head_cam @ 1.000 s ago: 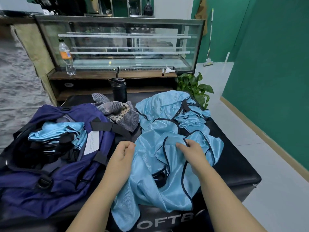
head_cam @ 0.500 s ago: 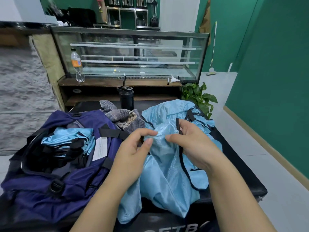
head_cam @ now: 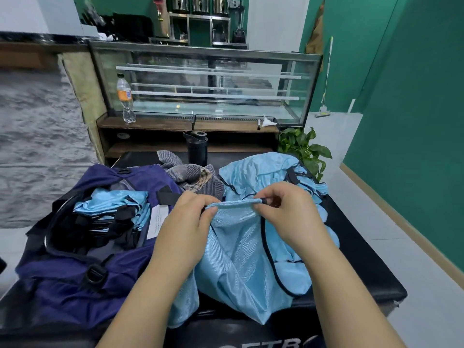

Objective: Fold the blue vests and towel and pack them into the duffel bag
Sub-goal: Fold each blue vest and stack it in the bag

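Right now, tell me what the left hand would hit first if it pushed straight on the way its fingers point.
Probably the right hand, across the vest edge that the left hand pinches; depth is unclear.

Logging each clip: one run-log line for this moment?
left hand: pinching light-blue mesh vest | right hand: pinching same edge | navy fabric duffel bag: open

One duffel bag (head_cam: 75, 280) lies open on one table (head_cam: 364, 270), beside one striped towel (head_cam: 198, 178). Two hands are up: one left hand (head_cam: 187, 227), one right hand (head_cam: 288, 214). Behind stand one black flask (head_cam: 197, 149), one clear bottle (head_cam: 125, 99) and one plant (head_cam: 305, 149); the blue vests are bunched too tightly to count.
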Available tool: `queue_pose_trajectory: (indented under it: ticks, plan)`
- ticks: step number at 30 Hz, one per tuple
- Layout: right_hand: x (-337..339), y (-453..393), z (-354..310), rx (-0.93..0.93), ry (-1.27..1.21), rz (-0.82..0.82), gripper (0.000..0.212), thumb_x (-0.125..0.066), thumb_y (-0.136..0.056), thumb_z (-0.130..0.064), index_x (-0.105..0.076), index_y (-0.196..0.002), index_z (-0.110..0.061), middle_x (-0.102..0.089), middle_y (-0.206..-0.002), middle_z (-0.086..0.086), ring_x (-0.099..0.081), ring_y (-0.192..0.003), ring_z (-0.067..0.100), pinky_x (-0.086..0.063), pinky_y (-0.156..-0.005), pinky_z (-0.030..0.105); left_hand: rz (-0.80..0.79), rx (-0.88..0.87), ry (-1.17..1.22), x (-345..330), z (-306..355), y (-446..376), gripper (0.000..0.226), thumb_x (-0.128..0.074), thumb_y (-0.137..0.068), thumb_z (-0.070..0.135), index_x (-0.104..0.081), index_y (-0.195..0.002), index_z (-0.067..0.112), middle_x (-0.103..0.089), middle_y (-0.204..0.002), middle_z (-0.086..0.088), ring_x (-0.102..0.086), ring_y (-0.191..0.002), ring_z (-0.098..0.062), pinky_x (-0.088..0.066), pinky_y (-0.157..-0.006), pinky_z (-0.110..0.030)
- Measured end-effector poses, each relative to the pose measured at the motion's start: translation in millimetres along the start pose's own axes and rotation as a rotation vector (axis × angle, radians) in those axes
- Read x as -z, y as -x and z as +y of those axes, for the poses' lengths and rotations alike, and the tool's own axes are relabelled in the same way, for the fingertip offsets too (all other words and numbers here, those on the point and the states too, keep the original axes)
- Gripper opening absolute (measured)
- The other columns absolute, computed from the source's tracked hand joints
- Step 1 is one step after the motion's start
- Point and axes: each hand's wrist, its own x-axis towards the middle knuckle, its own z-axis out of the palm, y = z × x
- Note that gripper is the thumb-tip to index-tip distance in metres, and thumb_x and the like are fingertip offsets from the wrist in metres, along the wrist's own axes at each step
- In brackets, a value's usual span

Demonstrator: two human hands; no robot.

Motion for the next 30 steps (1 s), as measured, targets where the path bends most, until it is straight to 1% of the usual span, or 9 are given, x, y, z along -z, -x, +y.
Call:
queue_pose_trajectory:
  ticks: [5,8,10,12,15,18,21,25,30]
  plan:
    - [-6.9,0.3,6.2,-0.072,-0.236,-0.026,0.01,-0.066,-0.088,-0.019,-0.058,-0.083,-0.024,-0.055,-0.077,-0.015,-0.049,-0.067,-0.005,-0.036,-0.066,0.013,0.035,0.049,0.176,-0.6,-3.3,-1.9,0.024,-0.055,-0.094,0.015,-0.053,-0.078,0.033,-0.052,-0.092,0.008,-0.046,-0.087,0.011,-0.031,-0.077,-0.004]
    - [-14.9,-0.4,7.4,-0.077,-0.4,-0.054,0.01,-0.064,-0.09,-0.02,-0.057,-0.084,-0.025,-0.048,-0.054,-0.019,-0.04,-0.051,-0.002,-0.032,-0.055,0.013,0.028,0.223,0.535,-6.5,3.2,-0.9,0.012,-0.057,-0.094,0.022,-0.057,-0.083,0.026,-0.061,-0.081,0.006,-0.053,-0.072,0.0,-0.042,-0.074,-0.023]
    - [-19.1,0.4,6.6,-0.039,-0.437,-0.062,0.014,-0.065,-0.09,-0.02,-0.058,-0.079,-0.025,-0.043,-0.052,-0.017,-0.036,-0.052,0.0,-0.031,-0.055,0.017,0.032,0.3,0.68,-11.4,7.7,0.5,0.017,-0.065,-0.086,0.037,-0.058,-0.084,0.021,-0.061,-0.074,0.002,-0.056,-0.071,-0.011,-0.046,-0.072,-0.036]
    - [-21.4,2.4,6.8,-0.02,-0.48,-0.105,0.016,-0.068,-0.088,-0.017,-0.059,-0.076,-0.024,-0.045,-0.057,-0.015,-0.037,-0.055,0.005,-0.032,-0.056,0.02,0.052,0.302,0.696,-15.0,10.4,1.8,0.028,-0.069,-0.081,0.042,-0.055,-0.079,0.018,-0.055,-0.065,0.006,-0.051,-0.064,-0.012,-0.044,-0.065,-0.035]
    - [-25.0,5.4,10.6,-0.022,-0.48,-0.189,0.02,-0.074,-0.081,-0.011,-0.06,-0.078,-0.025,-0.054,-0.067,-0.002,-0.04,-0.061,0.012,-0.034,-0.059,0.026,0.115,0.255,0.64,-20.1,14.4,1.4,0.027,-0.064,-0.088,0.027,-0.045,-0.071,0.018,-0.042,-0.058,0.008,-0.039,-0.056,-0.008,-0.035,-0.056,-0.029]
    - [-25.4,5.5,23.7,-0.064,-0.46,-0.229,0.025,-0.075,-0.079,-0.003,-0.059,-0.078,-0.023,-0.054,-0.064,-0.01,-0.042,-0.058,0.007,-0.039,-0.06,0.019,0.13,0.227,0.526,-25.7,17.6,0.4,0.027,-0.06,-0.091,0.019,-0.041,-0.072,0.019,-0.038,-0.064,0.004,-0.035,-0.056,-0.004,-0.033,-0.056,-0.023]
    - [-19.8,5.8,56.6,-0.157,-0.327,-0.213,0.024,-0.074,-0.08,-0.004,-0.058,-0.079,-0.023,-0.057,-0.071,-0.007,-0.05,-0.064,0.008,-0.043,-0.065,0.015,0.129,0.224,0.491,-29.8,20.4,1.1,0.025,-0.058,-0.093,0.02,-0.041,-0.075,0.021,-0.039,-0.068,0.004,-0.034,-0.056,0.0,-0.033,-0.056,-0.017]
    - [-10.9,10.8,124.2,-0.371,0.061,-0.041,0.013,-0.07,-0.083,-0.012,-0.058,-0.081,-0.018,-0.058,-0.088,-0.004,-0.054,-0.085,0.014,-0.036,-0.069,0.022,0.119,0.227,0.466,-36.0,22.3,1.3,0.025,-0.057,-0.093,0.018,-0.039,-0.076,0.023,-0.037,-0.069,0.006,-0.034,-0.056,0.0,-0.033,-0.056,-0.015]
    - [-12.7,25.3,189.4,-0.715,0.451,-0.297,0.024,-0.054,-0.089,-0.036,-0.061,-0.067,-0.032,-0.056,-0.113,-0.003,-0.043,-0.127,0.024,-0.042,-0.098,0.035,0.066,0.183,0.475,-45.7,27.8,1.0,0.026,-0.061,-0.09,0.019,-0.04,-0.075,0.024,-0.043,-0.07,0.002,-0.04,-0.06,-0.001,-0.037,-0.061,-0.018]
